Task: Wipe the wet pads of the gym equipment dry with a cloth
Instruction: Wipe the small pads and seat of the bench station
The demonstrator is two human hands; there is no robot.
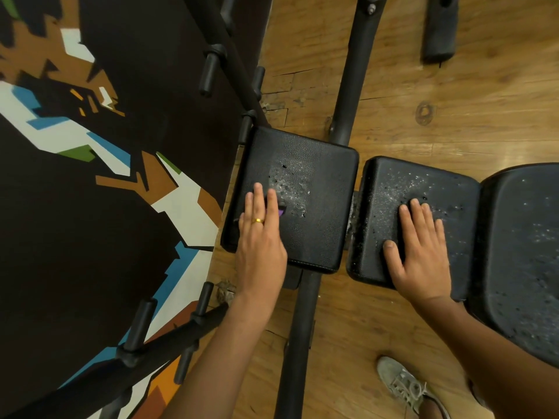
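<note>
We see 3 blk pads side by side over a wood floor; the left pad has a wet patch of droplets at its middle; the middle pad & the right pad are speckled w/ droplets too. Our left hand lies flat on the left pad's near-left part, fingers straight & close together, pressing down on the cloth; only a small purple corner of it shows under the fingertips, just beside the wet patch; the rest is hidden. A gold ring sits on one finger. Our right hand rests palm-down on the middle pad's near half, fingers straight & a bit spread, thumb out to the left, holding nothing. A blk frame tube runs far-to-near under the left pad's right edge. A painted wall panel w/ a peg rack fills the left side; a grey shoe stands on the floor, near-right.
</note>
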